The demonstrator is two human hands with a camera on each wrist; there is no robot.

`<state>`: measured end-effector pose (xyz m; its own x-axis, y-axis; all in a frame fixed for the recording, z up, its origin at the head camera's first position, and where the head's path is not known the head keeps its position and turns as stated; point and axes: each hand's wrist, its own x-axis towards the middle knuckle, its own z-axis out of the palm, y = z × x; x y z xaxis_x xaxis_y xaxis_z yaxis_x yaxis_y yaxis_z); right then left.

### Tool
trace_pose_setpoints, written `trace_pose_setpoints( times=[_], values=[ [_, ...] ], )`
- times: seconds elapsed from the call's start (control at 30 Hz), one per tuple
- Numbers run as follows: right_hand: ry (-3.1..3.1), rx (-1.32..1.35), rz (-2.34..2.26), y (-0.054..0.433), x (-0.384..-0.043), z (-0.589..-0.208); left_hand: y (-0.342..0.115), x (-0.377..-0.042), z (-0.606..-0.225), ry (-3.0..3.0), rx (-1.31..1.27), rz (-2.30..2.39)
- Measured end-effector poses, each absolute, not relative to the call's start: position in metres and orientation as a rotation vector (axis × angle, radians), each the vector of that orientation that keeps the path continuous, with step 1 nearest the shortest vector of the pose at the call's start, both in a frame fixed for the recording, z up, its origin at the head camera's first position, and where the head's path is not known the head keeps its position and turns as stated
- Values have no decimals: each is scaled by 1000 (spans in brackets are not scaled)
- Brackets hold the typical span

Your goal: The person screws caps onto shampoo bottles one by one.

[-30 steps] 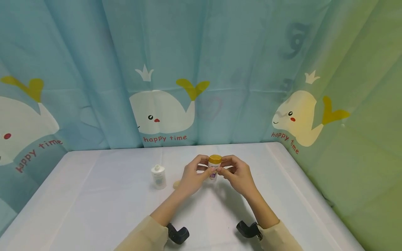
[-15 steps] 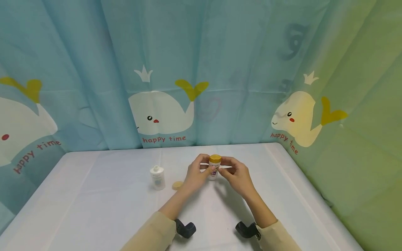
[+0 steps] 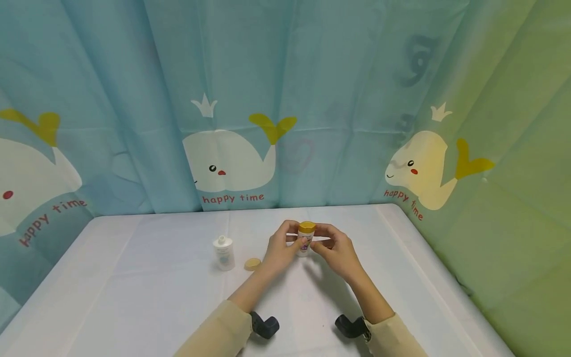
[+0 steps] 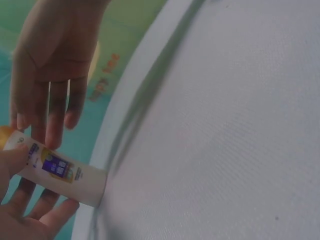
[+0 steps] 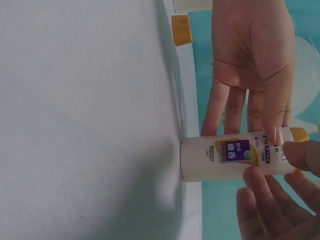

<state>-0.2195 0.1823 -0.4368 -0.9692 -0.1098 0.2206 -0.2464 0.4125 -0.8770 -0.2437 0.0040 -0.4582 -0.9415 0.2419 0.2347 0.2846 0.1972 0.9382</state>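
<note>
A small white lotion bottle (image 3: 305, 247) with a gold cap (image 3: 307, 227) stands nearly upright between both hands, its base close over the table. My left hand (image 3: 282, 249) grips it, thumb on the front label and fingers behind. From the other side my right hand (image 3: 337, 251) holds it, with fingers curved at the cap and the thumb by the bottle's side. In the right wrist view, the label (image 5: 237, 151) faces the camera, purple and yellow. The left wrist view shows the same bottle (image 4: 60, 172) lying across the picture, its cap partly cut off.
Left of the hands stands a second white bottle (image 3: 224, 254) with a bare narrow neck. A loose gold cap (image 3: 252, 264) lies between it and my left forearm. A white cloth covers the table (image 3: 147, 277). Behind it hangs a whale-print curtain (image 3: 339, 163).
My left forearm has shifted to the right, uncovering more of the loose cap. The held bottle has turned slightly, and my right thumb has drawn back a little from its label.
</note>
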Motion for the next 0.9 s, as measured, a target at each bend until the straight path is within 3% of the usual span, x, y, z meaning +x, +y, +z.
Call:
trace_pose_setpoints(
  times=[0.43,0.9],
  values=[
    [-2581,291,1538,189,-219,-429,-7,-236,-445,-2358,-523,-1899],
    [-2385,562,1285,189,-205,-392,-62,-202,-382,-2253,-653,-1799]
  ],
)
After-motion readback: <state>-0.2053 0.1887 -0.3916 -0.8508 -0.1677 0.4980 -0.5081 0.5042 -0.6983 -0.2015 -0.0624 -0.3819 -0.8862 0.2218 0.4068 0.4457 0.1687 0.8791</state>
